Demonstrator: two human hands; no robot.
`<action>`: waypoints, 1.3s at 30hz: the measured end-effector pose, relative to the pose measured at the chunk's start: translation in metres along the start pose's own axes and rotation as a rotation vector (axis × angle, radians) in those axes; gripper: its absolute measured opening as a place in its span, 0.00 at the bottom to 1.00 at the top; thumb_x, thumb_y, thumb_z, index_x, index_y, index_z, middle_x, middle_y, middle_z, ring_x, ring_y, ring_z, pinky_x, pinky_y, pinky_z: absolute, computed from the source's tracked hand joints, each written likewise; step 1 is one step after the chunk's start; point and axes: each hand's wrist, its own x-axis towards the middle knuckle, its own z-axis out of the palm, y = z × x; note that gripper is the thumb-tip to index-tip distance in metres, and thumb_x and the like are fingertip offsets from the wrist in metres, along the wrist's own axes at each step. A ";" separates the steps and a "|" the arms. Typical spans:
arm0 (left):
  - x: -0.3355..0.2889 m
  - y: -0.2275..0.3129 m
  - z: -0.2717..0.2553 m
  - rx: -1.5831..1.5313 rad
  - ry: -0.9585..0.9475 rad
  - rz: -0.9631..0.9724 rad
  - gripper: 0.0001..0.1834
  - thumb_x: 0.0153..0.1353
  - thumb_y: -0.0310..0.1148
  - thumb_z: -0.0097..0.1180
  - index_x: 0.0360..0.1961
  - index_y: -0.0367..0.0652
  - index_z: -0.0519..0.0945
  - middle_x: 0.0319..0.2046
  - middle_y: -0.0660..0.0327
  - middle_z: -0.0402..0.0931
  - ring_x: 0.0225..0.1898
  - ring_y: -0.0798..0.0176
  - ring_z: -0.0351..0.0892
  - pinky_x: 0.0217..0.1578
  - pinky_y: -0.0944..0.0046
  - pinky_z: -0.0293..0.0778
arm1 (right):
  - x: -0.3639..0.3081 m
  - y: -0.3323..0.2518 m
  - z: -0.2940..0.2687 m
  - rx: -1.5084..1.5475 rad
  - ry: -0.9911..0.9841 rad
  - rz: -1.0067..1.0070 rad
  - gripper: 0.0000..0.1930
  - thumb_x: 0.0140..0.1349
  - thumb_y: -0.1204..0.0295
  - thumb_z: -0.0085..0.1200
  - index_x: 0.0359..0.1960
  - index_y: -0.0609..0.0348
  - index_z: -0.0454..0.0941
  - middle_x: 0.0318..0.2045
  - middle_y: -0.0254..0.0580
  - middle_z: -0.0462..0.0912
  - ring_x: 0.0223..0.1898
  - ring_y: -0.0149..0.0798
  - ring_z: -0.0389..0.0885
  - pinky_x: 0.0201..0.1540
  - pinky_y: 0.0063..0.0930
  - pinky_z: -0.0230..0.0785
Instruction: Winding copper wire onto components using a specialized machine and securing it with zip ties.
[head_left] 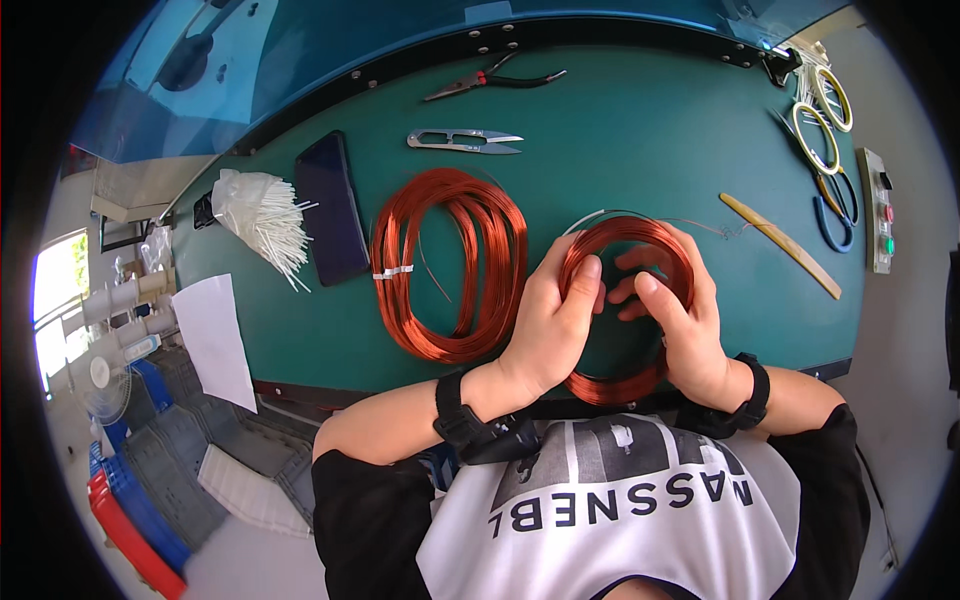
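A round coil of copper-coloured wire [612,389] is held upright or tilted near the table's front edge. My left hand [553,318] grips its left side, with the thumb on the windings. Around its right side my right hand [692,325] is closed, thumb bent inward and fingers partly inside the ring. A white tie or sleeve [584,222] sticks out by the coil's upper left. From its top a thin loose wire [690,221] trails right. To the left of my left hand lies a larger oval wire coil [392,310], bound by a white tie [393,272].
Snips [464,141] and pliers [495,80] lie at the back. A phone [331,210], a bag of white ties [262,215] and paper [215,340] are left. On the right are a yellowish strip [780,245], scissors [835,215], tape rings [816,138] and a switch box [877,210].
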 end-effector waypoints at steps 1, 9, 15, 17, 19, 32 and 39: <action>0.001 0.001 0.000 0.040 0.015 0.035 0.16 0.69 0.43 0.39 0.48 0.44 0.68 0.23 0.68 0.65 0.17 0.80 0.57 0.16 0.77 0.54 | 0.003 0.001 0.002 -0.001 -0.007 0.004 0.24 0.61 0.73 0.52 0.58 0.62 0.60 0.41 0.38 0.73 0.34 0.27 0.76 0.34 0.20 0.71; -0.004 0.002 0.003 0.012 0.106 0.122 0.24 0.66 0.47 0.43 0.55 0.41 0.66 0.24 0.69 0.66 0.21 0.80 0.61 0.18 0.77 0.55 | 0.014 0.002 0.023 -0.068 0.008 -0.103 0.21 0.59 0.77 0.53 0.53 0.65 0.62 0.31 0.37 0.76 0.31 0.26 0.76 0.33 0.20 0.71; -0.003 -0.018 0.005 0.008 0.270 0.345 0.23 0.66 0.41 0.45 0.58 0.39 0.63 0.35 0.63 0.70 0.26 0.76 0.67 0.22 0.76 0.63 | 0.020 -0.002 0.009 -0.227 0.107 -0.061 0.19 0.55 0.77 0.55 0.48 0.68 0.68 0.28 0.34 0.75 0.29 0.25 0.73 0.33 0.20 0.68; -0.010 -0.021 0.010 0.132 0.321 0.479 0.30 0.62 0.33 0.52 0.60 0.32 0.57 0.51 0.52 0.66 0.50 0.62 0.69 0.50 0.64 0.66 | 0.019 -0.002 0.006 -0.222 0.118 -0.065 0.20 0.53 0.77 0.55 0.49 0.70 0.67 0.30 0.36 0.76 0.31 0.26 0.72 0.35 0.20 0.68; -0.016 -0.027 0.009 0.614 0.477 0.836 0.32 0.58 0.34 0.55 0.60 0.34 0.58 0.56 0.48 0.62 0.59 0.51 0.63 0.59 0.53 0.57 | 0.016 -0.005 0.007 -0.196 0.197 -0.053 0.21 0.52 0.78 0.55 0.49 0.72 0.66 0.31 0.38 0.76 0.31 0.26 0.73 0.34 0.21 0.67; -0.076 -0.015 -0.019 0.309 -0.174 0.352 0.16 0.49 0.26 0.63 0.42 0.37 0.79 0.43 0.54 0.77 0.44 0.59 0.77 0.47 0.63 0.70 | -0.004 -0.053 0.022 0.483 -0.450 0.291 0.30 0.66 0.49 0.38 0.53 0.67 0.67 0.48 0.48 0.77 0.49 0.43 0.76 0.54 0.40 0.65; -0.076 -0.020 -0.017 0.203 -0.183 0.362 0.17 0.54 0.21 0.58 0.47 0.36 0.76 0.42 0.60 0.79 0.45 0.68 0.75 0.49 0.66 0.69 | -0.004 -0.052 0.023 0.620 -0.478 0.336 0.26 0.65 0.52 0.41 0.48 0.65 0.73 0.43 0.46 0.79 0.47 0.42 0.76 0.53 0.40 0.65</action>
